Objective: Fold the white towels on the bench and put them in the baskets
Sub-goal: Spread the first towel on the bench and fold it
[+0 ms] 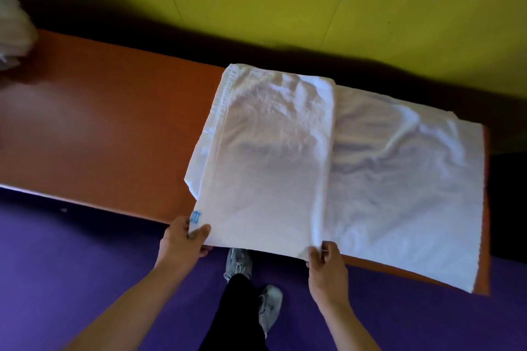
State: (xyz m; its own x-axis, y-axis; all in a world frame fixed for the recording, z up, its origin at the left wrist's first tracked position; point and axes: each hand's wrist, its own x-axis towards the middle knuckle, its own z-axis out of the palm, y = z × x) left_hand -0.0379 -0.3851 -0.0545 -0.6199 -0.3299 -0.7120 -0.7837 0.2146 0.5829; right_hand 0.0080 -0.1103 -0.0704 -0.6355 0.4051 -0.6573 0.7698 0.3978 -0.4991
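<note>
Pinching the near edge of a white towel (328, 157) on the orange bench (114, 128), my left hand (185, 239) grips its left corner and my right hand (325, 259) grips the fold line. One fold looks done; more folding remains, and no basket is in view.

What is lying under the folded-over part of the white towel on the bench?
Under the folded flap lies another layer of the same white towel, resting on the orange bench. Whether anything else lies underneath is hidden. Both hands, left and right, pinch its near edge.
</note>
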